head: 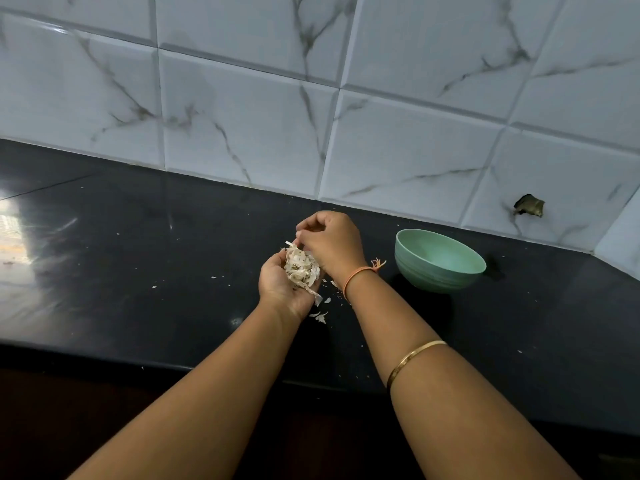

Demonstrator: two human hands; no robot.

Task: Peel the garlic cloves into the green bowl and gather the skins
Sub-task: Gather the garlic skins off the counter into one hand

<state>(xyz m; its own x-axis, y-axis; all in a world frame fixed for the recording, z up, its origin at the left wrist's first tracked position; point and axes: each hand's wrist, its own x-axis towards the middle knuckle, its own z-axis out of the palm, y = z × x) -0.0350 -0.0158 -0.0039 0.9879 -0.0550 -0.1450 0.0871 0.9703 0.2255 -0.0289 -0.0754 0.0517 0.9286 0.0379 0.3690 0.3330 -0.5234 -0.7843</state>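
Observation:
My left hand [280, 285] is cupped palm up over the black counter and holds a heap of pale garlic skins [302, 268]. Just above it, my right hand [330, 242] has its fingers curled, the fingertips pinching at the top of the heap. A few loose skin flakes [320, 317] lie on the counter below my hands. The green bowl [438, 259] stands to the right of my right wrist, near the wall; its inside is turned away and I cannot see what is in it.
The black counter [138, 254] runs along a white marble-look tiled wall [311, 98], with small white specks scattered on it. A glare patch lies at the far left. The counter's front edge crosses under my forearms. A chipped hole [528, 205] marks a tile at the right.

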